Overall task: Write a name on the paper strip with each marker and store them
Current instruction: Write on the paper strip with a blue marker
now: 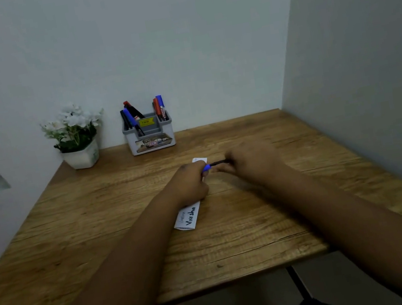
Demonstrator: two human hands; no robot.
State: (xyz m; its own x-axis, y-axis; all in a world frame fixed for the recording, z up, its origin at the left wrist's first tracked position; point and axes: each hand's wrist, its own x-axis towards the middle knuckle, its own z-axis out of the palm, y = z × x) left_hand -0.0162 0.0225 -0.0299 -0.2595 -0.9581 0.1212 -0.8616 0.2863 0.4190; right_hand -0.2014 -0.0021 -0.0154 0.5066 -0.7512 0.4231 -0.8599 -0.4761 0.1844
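Head view:
Left hand (191, 182): curled round the blue cap (206, 167), resting over the paper strip (187, 217).
Right hand (251, 163): grips the dark marker (219, 162).
Paper strip: flat on the table (260, 222), writing showing.
Holder (150, 137): by the wall, markers upright inside, beside a flower pot (82, 157).

Dim, even light; soft focus, wide-angle bending at the edges.

Both my forearms reach forward and angle in toward each other. My left hand (191, 181) is curled into a fist, fingertips pinching. My right hand (251, 163) lies just beside it, knuckles up, fingers curled and pointing left.
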